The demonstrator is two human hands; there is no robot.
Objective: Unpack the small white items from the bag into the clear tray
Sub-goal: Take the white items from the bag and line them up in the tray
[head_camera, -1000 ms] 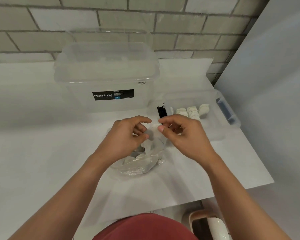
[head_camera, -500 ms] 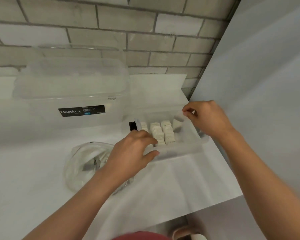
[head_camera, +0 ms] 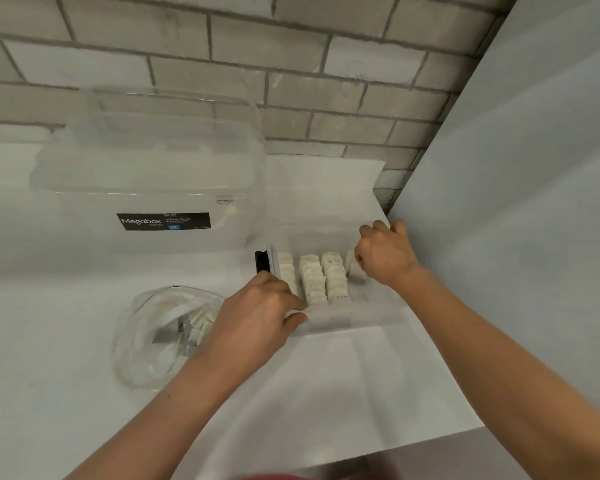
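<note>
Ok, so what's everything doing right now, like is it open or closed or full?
clear tray: open, no lid on it, partly filled.
small white items: standing in three neat rows in the tray.
bag: open and slumped, with more white pieces inside.
Megabox box: lid on.
left hand: grips the tray's near left corner.
right hand: fingers curled, seems to pinch a loose white item at the tray's right end.

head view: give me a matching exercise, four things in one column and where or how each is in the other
Things:
1. bag
2. tray
3. box
4. right hand

Place or state:
a. marked Megabox
b. over the tray's right end
c. crumpled, left of the tray
d. holds rows of white items

Pairs: 1-c, 2-d, 3-a, 4-b
</note>
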